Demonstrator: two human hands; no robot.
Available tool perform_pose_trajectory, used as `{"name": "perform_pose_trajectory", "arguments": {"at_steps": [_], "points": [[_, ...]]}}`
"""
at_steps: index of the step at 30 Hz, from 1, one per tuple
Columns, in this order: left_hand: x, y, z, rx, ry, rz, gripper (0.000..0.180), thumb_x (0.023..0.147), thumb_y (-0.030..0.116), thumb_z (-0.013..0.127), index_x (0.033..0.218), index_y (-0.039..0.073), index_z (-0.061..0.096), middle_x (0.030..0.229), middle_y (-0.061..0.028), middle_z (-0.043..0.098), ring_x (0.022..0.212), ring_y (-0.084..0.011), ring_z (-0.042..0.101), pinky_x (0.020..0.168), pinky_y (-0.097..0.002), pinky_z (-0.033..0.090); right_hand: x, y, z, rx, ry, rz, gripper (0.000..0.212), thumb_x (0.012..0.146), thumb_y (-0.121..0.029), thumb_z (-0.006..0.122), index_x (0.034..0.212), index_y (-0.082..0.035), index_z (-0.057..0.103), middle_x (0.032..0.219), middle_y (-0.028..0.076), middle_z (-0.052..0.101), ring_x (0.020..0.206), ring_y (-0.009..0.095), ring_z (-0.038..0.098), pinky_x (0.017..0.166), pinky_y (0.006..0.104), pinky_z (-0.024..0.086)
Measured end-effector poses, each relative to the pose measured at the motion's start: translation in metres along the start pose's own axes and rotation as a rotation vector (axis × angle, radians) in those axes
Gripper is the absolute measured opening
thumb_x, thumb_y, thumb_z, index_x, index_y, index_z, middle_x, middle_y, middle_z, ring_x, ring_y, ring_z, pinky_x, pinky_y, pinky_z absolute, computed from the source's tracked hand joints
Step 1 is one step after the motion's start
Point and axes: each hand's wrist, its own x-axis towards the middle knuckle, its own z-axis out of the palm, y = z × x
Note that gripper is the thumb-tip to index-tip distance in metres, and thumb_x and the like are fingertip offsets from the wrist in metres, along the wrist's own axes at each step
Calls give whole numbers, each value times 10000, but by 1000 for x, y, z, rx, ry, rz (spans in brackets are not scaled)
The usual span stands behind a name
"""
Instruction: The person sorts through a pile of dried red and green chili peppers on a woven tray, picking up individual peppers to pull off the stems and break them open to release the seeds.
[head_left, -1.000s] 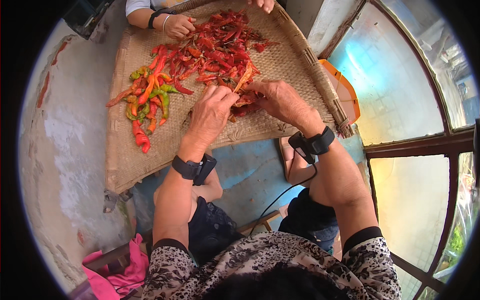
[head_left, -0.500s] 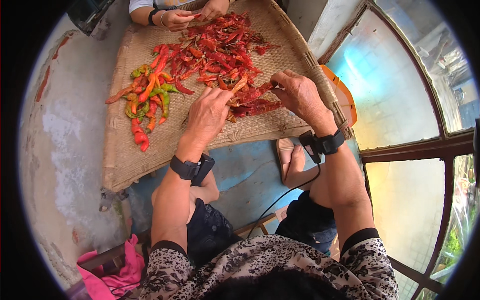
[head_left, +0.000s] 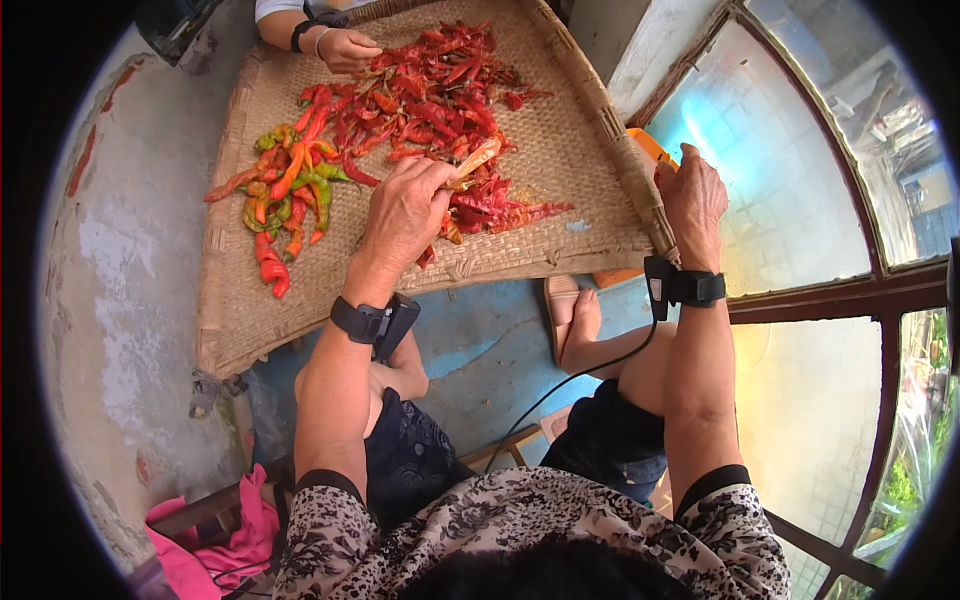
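Mid-frame, the left hand pinches a pale orange pepper among red peppers; a light hold suits it (it looks brittle). At right, the right hand nears an orange container; its grip I cannot tell.

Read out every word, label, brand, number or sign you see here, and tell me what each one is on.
No text can be read.
Right wrist device: a small pale mark, too small to tell whether it is lettering.
Left wrist device: no lettering I can make out.
Tray and chillies: none visible.
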Motion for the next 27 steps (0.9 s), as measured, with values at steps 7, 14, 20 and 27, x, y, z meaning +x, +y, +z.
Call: {"name": "perform_pose_trajectory", "arguments": {"at_steps": [7, 14, 20, 27], "points": [[3, 8, 5, -13, 29, 183, 271, 676, -87, 639, 907, 49, 599, 902, -83, 623, 926, -269, 578, 767, -373, 492, -35, -91, 14, 411, -35, -674, 301, 775, -42, 593, 1074, -66, 564, 902, 140, 560, 860, 324, 584, 700, 410, 496], [-2, 4, 1, -14, 99, 133, 248, 687, -65, 645, 899, 61, 623, 929, -69, 624, 915, -249, 589, 774, -356, 512, -33, -109, 26, 201, 82, -654, 98, 758, -63, 580, 855, -51, 585, 860, 110, 572, 840, 283, 590, 676, 381, 504], [-3, -5, 2, 26, 23, 71, 172, 763, 40, 665, 924, 47, 605, 911, -84, 603, 909, -258, 576, 752, -362, 503, 1, -27, -2, 42, 237, -155, 113, 866, -165, 535, 844, -68, 590, 877, 114, 597, 841, 289, 592, 667, 405, 496], [-15, -16, -1, 97, -69, -21, 169, 778, 40, 639, 941, 6, 604, 956, -114, 591, 944, -281, 552, 805, -371, 470, -2, -19, 5, 28, 339, -196, 218, 818, -158, 571, 1003, -47, 606, 936, 151, 601, 889, 352, 581, 729, 437, 489]]}}
